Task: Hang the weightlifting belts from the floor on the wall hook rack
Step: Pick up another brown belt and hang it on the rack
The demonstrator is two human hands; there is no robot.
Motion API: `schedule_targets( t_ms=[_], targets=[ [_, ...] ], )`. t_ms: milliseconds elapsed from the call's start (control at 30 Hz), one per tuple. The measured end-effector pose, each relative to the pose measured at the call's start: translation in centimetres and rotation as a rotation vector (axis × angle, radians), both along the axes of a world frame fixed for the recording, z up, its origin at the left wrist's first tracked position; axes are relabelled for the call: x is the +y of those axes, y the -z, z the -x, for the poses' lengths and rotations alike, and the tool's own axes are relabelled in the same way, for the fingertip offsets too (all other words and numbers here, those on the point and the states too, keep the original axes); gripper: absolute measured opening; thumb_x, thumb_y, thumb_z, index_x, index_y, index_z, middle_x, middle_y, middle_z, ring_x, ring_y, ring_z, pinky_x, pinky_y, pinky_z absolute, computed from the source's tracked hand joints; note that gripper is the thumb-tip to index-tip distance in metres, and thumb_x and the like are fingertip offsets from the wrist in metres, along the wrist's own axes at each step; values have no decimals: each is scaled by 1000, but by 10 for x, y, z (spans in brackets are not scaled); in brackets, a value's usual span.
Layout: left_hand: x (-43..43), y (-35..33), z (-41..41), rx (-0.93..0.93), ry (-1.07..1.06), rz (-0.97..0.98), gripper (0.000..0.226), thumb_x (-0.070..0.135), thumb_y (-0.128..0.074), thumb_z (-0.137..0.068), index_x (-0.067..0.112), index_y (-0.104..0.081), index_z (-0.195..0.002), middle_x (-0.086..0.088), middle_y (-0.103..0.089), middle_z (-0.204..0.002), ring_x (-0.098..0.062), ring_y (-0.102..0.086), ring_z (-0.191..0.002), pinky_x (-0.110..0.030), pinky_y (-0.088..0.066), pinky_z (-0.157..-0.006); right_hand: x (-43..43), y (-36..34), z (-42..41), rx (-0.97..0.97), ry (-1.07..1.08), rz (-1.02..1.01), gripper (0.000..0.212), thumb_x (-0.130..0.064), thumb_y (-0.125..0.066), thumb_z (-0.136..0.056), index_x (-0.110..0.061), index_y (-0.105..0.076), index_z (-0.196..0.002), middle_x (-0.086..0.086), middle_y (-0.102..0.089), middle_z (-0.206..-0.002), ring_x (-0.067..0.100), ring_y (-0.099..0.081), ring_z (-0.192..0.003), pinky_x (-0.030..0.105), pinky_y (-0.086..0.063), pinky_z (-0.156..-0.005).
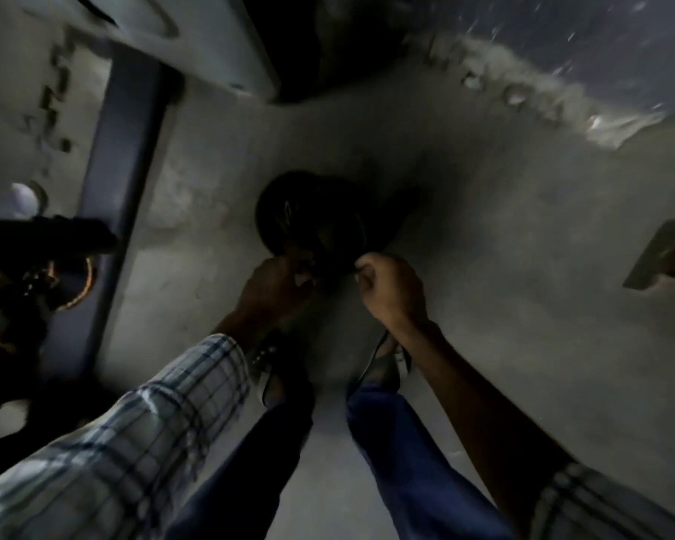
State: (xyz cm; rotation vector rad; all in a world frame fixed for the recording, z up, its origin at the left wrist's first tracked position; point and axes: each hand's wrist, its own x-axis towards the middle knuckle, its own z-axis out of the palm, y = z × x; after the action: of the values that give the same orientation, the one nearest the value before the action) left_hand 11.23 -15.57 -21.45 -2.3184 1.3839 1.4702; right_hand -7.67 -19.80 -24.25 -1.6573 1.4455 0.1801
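Two hands work at the near edge of one dark coiled belt (312, 216), which lies on the grey concrete floor (503, 247) straight ahead of the person.

1. Right hand (390, 286): at the belt's near-right rim. Fingers are curled and the thumb and forefinger are pressed together, pinching the rim.
2. Left hand (277, 282): at the belt's near-left rim. Fingers are curled in against the belt. Blur and shadow hide whether they close round it, so the grip cannot be told.
3. Plaid sleeve (153, 422): covers the left forearm, nearer the camera than the belt. The right forearm is bare up to its own plaid cuff.
4. Feet: two sandalled feet, left (273, 383) and right (390, 364), stand on the near side of the belt below blue trouser legs.
5. Left of the belt: a blue-grey upright bar (121, 169), and beyond it a dark piece of equipment (36, 243) with an orange ring (82, 282).

Markings: pale characters (523, 95) run across the floor beyond the belt to the right, and dark characters (55, 111) lie far left of it. Both are too blurred to read. No label can be made out on the belt.
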Motion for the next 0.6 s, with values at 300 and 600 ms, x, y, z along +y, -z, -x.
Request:
schedule_targets(
  t_ms=[300,600],
  targets=[
    [33,133,-10,52,-7,55,40,19,-65,-88,16,-62,-128,-8,-69,-121,-28,-65,-108,-24,-40,-82,-9,154,-21,267,-689,191,28,-21,-65,-91,-20,-72,-119,5,-68,-126,30,-47,-132,42,-28,-113],
    [37,79,3,177,-180,-55,19,36,-59,-95,25,-75,-92,2,-74,-94,-17,-66,-94,-12,-39,-71,-24,73,-31,-76,-257,378,16,-21,-62,-91,-16,-77,-91,4,-77,-90,30,-62,-96,41,-38,-89]
  ],
)
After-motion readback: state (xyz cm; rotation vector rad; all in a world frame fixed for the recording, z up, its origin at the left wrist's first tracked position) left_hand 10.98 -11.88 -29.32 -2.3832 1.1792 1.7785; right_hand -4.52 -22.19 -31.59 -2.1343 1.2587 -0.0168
